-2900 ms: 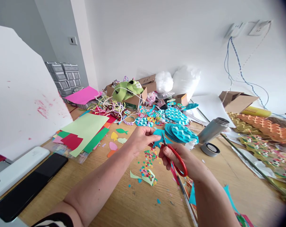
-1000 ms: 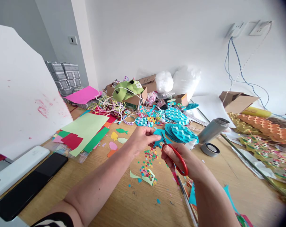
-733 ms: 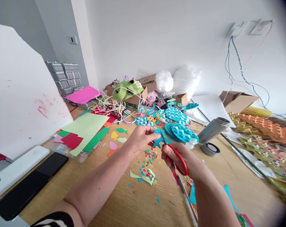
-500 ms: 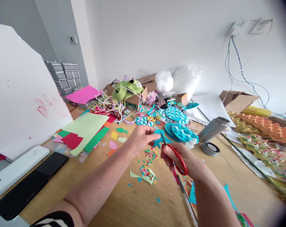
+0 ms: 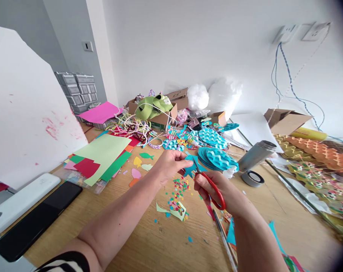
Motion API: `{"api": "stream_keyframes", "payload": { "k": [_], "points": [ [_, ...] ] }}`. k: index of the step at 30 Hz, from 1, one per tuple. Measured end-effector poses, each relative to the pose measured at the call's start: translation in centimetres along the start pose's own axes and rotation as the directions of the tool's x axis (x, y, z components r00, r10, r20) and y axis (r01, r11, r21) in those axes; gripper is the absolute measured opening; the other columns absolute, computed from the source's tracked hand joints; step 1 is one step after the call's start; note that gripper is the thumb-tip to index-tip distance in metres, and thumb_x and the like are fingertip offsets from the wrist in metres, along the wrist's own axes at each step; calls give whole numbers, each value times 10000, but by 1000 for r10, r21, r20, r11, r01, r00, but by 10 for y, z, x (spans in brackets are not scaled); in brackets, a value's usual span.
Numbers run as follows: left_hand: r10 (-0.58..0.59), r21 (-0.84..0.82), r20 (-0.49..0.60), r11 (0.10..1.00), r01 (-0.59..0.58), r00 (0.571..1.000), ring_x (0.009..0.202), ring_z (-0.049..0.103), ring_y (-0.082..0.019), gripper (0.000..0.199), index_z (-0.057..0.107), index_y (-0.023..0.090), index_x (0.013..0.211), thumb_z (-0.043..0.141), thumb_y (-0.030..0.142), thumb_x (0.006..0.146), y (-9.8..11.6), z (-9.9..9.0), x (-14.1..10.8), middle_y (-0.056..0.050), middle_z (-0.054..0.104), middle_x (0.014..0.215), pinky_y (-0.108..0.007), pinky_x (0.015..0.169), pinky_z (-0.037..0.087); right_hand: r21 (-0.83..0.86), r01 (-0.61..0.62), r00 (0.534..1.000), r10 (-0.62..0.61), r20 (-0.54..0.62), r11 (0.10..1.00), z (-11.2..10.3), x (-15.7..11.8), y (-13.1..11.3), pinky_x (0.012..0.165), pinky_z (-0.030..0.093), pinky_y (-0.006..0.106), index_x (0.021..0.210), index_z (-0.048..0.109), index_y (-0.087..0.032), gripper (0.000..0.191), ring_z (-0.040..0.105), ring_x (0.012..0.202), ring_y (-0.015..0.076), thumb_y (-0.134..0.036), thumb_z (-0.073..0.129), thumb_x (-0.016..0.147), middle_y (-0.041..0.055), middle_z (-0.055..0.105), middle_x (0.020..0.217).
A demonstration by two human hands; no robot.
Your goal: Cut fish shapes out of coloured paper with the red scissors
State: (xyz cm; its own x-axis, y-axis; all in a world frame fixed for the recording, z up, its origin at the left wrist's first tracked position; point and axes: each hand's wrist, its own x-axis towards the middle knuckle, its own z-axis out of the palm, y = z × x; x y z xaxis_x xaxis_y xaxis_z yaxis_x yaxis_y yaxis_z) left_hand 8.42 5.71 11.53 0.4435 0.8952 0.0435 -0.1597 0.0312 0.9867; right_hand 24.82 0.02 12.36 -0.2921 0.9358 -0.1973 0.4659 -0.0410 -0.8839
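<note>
My left hand (image 5: 173, 165) pinches a piece of blue paper (image 5: 191, 169) above the table, its lower edge cut into points. My right hand (image 5: 212, 187) is closed round the red handles of a pair of scissors (image 5: 218, 196), whose blades lie at the blue paper. Beneath both hands, small colored paper dots (image 5: 177, 202) are scattered on the wood beside a pale green paper scrap (image 5: 178, 212). Left of my left hand lie a green paper fish (image 5: 146, 155) and several other cut paper shapes. Just beyond the scissors sits a stack of blue scalloped discs (image 5: 218, 159).
Colored paper sheets (image 5: 106, 153), a black phone (image 5: 37, 219) and a white power bank (image 5: 24, 202) lie at left. A steel flask (image 5: 257, 154) and its lid (image 5: 252, 178) stand at right. Boxes and yarn (image 5: 132, 124) crowd the back. A pen (image 5: 224, 236) lies near my right forearm.
The view has shifted very slightly. Both hands keep nearly the same place, with the scissors still at the blue paper.
</note>
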Motion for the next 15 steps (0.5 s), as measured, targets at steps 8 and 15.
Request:
{"api": "stream_keyframes", "payload": {
  "k": [8, 15],
  "points": [
    [-10, -21, 3, 1000, 10, 1000, 523, 498, -76, 227, 617, 115, 670, 704, 319, 623, -1, 0, 1, -8, 571, 606, -228, 540, 418, 36, -43, 999, 44, -23, 998, 0, 0, -1, 358, 305, 209, 624, 494, -186, 569, 470, 352, 102, -748, 534, 698, -28, 503, 452],
    [-16, -30, -31, 999, 15, 999, 572, 535, -85, 235, 624, 117, 716, 717, 313, 625, -2, 0, 1, -14, 588, 657, -222, 554, 441, 40, -35, 999, 35, -22, 999, 0, -1, 1, 362, 303, 210, 624, 486, -190, 579, 469, 362, 98, -761, 487, 723, -26, 505, 464]
  ]
}}
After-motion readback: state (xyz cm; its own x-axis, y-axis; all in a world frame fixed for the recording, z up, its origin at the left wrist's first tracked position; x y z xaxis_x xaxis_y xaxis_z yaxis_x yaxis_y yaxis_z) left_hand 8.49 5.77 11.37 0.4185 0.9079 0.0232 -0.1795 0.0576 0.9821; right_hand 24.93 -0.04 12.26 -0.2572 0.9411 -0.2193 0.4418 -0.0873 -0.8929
